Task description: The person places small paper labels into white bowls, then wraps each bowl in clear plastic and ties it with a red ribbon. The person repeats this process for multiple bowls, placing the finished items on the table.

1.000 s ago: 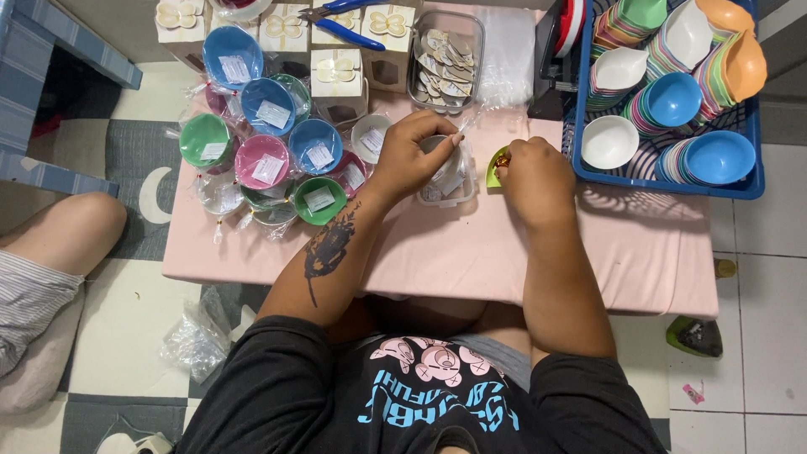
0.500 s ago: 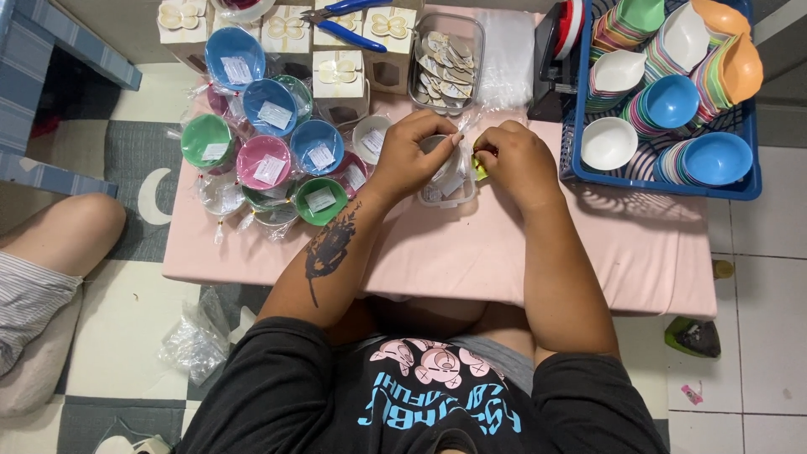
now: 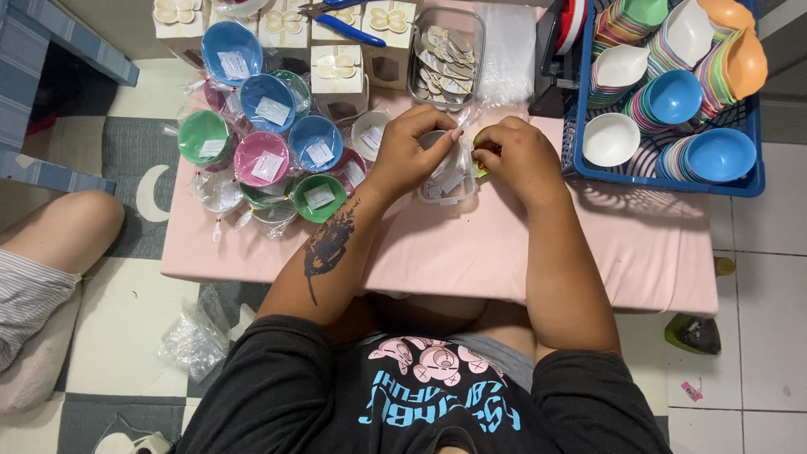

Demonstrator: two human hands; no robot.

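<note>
Just left of the blue basket (image 3: 588, 164) of bowls, both hands meet over the pink table (image 3: 471, 252) — left hand (image 3: 412, 151) pinching a clear plastic bag (image 3: 448, 172), right hand (image 3: 514, 160) closed on a small yellow-green piece (image 3: 479, 168).

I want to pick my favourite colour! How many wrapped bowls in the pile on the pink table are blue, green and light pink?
Blue bowls: 3
Green bowls: 3, one half hidden
Light pink bowl: 1
Total: 7
</note>
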